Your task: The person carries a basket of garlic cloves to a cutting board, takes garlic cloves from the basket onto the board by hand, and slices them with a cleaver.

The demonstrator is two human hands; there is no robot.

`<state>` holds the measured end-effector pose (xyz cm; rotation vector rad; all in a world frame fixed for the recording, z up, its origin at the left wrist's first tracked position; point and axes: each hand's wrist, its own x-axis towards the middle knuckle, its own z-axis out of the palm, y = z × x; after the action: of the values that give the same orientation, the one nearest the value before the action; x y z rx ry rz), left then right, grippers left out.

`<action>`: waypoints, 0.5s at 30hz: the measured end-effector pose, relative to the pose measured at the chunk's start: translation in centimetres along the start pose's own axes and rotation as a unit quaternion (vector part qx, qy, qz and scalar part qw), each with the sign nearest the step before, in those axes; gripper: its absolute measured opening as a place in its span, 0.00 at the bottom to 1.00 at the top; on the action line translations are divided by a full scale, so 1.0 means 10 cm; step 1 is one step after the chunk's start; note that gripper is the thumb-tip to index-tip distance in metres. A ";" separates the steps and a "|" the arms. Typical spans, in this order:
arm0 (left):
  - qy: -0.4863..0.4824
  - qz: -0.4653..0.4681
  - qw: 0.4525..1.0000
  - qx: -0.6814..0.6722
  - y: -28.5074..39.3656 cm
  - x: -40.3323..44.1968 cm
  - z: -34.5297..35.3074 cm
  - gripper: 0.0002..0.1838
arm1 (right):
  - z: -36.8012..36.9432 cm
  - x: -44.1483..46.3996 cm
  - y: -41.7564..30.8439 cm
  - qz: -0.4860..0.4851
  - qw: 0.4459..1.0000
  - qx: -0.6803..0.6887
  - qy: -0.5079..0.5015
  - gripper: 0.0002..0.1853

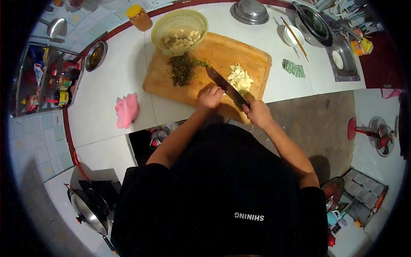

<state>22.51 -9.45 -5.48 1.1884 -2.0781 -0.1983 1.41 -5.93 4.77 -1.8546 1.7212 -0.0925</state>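
My right hand (258, 112) is closed round the handle of a kitchen knife (226, 85), whose dark broad blade slants up and left over the wooden cutting board (171, 95). Just left of the blade, my left hand (210, 97) rests on the board with its fingers curled together; what they pinch is hidden. Pale sliced garlic (239, 79) lies heaped right of the blade. Chopped dark green herbs (182, 70) form a pile on the board's left half. A yellow plastic colander (180, 21) holding whole peeled cloves (188, 42) overlaps the board's far edge.
Around the board are a yellow-lidded jar (139, 19), a pink cloth (127, 110), an upturned metal bowl (250, 10), a white bowl (293, 37) with chopsticks (294, 38) across it, and a green cloth (293, 68). A sink (349, 70) is at right, a wok (87, 212) at lower left.
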 end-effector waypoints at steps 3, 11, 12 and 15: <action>-0.002 -0.011 1.000 0.003 -0.01 -0.01 0.03 0.05 | 0.04 0.00 0.02 0.013 1.000 0.002 -0.007 0.14; -0.026 -0.038 0.999 -0.012 0.01 -0.04 0.03 0.06 | -0.03 -0.04 -0.05 0.029 0.998 0.047 -0.023 0.14; -0.015 -0.034 0.999 -0.015 0.03 -0.05 0.03 0.06 | 0.00 -0.03 -0.02 0.023 0.999 0.041 -0.027 0.14; 0.003 -0.013 1.000 -0.018 0.03 -0.02 0.01 0.05 | 0.03 0.00 0.04 0.020 0.999 0.031 -0.036 0.14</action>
<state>22.29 -9.20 -5.53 1.1937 -2.0468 -0.2443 1.19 -5.86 4.36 -1.7558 1.6868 -0.0614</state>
